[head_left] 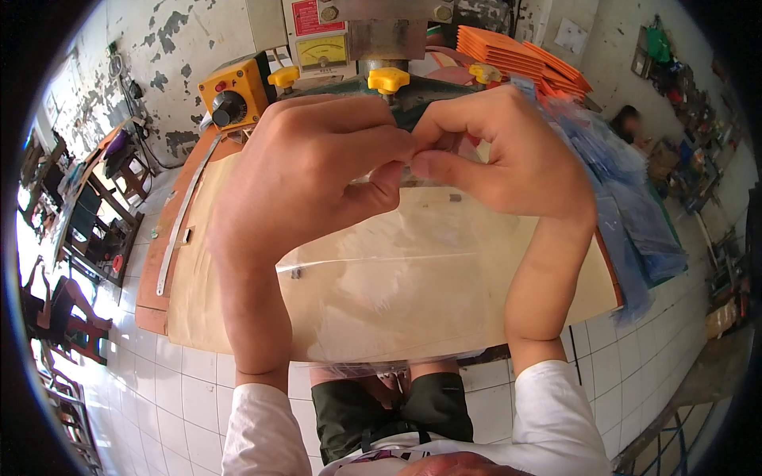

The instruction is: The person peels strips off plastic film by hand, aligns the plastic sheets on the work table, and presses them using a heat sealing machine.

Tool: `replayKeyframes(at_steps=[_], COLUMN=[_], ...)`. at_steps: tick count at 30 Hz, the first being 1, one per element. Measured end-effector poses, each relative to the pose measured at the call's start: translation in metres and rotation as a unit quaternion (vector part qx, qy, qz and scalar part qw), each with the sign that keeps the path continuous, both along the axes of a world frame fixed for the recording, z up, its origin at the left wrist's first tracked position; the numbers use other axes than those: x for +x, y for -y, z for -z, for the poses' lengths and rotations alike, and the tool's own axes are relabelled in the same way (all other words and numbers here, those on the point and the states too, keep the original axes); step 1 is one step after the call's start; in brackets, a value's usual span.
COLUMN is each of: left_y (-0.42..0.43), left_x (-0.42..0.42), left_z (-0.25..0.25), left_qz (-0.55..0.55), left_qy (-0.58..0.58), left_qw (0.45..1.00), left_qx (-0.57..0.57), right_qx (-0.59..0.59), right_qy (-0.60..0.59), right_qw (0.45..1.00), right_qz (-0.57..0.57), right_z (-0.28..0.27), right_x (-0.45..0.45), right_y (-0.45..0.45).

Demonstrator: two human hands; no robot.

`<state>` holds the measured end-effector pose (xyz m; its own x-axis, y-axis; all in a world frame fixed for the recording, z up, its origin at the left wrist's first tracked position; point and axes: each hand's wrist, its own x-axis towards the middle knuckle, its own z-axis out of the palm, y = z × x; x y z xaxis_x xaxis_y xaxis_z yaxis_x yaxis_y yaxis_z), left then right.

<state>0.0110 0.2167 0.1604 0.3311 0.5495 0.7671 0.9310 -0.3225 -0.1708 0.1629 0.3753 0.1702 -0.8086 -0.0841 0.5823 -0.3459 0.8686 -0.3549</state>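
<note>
Both of my hands are raised over the work table, their fingertips meeting near the middle. My left hand [329, 163] is closed, with thumb and fingers pinched together. My right hand [500, 155] pinches with thumb and index finger at the same spot. Clear plastic film [381, 262] lies below them on the tan table sheet [444, 317]; a bit of clear plastic seems to show between the fingertips, but what each hand grips is too small to tell. Just behind the hands is a machine with yellow knobs [388, 80].
A yellow control box [236, 91] stands at the back left, near a metal ruler [186, 214]. Orange sheets [516, 59] are stacked at the back right. Bluish plastic bags [635, 218] lie along the right edge. Other people sit at the far left and far right.
</note>
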Motion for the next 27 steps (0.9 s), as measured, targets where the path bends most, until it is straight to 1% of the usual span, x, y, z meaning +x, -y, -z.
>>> replayKeyframes(at_steps=[4,6,7,8,10,11,12,15,17,19,21,22,24,25,27], left_y=[-0.001,0.0,0.004,0.007,0.011,0.013,0.013,0.01,0.009,0.009,0.008,0.008,0.007,0.007,0.006], left_x=[-0.003,-0.01,-0.009,-0.014,-0.023,-0.019,-0.016,-0.013,-0.005,-0.002,-0.002,-0.002,0.0,0.001,0.004], left_z=[-0.001,-0.003,-0.006,-0.007,-0.01,-0.01,-0.008,-0.005,-0.007,-0.007,-0.006,-0.006,-0.004,-0.003,-0.003], left_qz=[0.023,0.033,0.0,-0.001,-0.029,-0.037,-0.038,0.026,0.02,0.015,0.008,0.008,0.015,0.015,0.018], left_qy=[0.033,0.094,0.117,0.117,0.161,0.244,0.244,0.231,0.242,0.254,0.289,0.29,0.339,0.339,0.389], left_qw=[0.999,0.995,0.993,0.993,0.984,0.961,0.962,0.957,0.953,0.947,0.932,0.932,0.913,0.914,0.892], left_qx=[0.007,0.013,-0.005,-0.004,-0.072,-0.12,-0.12,-0.171,-0.183,-0.195,-0.219,-0.219,-0.225,-0.225,-0.231], right_qx=[-0.024,-0.028,-0.028,-0.028,-0.033,-0.039,-0.039,-0.026,-0.052,-0.045,-0.037,-0.036,-0.034,-0.041,-0.048], right_qy=[0.01,0.007,-0.014,-0.035,-0.038,-0.04,-0.041,-0.074,-0.065,-0.071,-0.078,-0.072,-0.067,-0.086,-0.105], right_qw=[1.0,1.0,1.0,0.999,0.999,0.998,0.998,0.997,0.996,0.996,0.996,0.997,0.997,0.995,0.993], right_qz=[0.004,0.005,-0.002,-0.009,-0.003,0.004,0.003,-0.01,-0.016,-0.019,-0.022,-0.015,-0.008,-0.018,-0.028], right_z=[0.001,0.002,0.003,0.003,0.002,0.001,0.0,-0.001,0.0,0.0,-0.001,-0.002,-0.002,0.0,0.001], right_x=[0.0,0.001,0.001,0.002,0.005,0.006,0.007,0.007,0.006,0.004,0.004,0.004,0.004,0.002,-0.001], right_y=[-0.001,-0.003,-0.006,-0.008,-0.011,-0.012,-0.012,-0.01,-0.008,-0.007,-0.007,-0.006,-0.006,-0.007,-0.007])
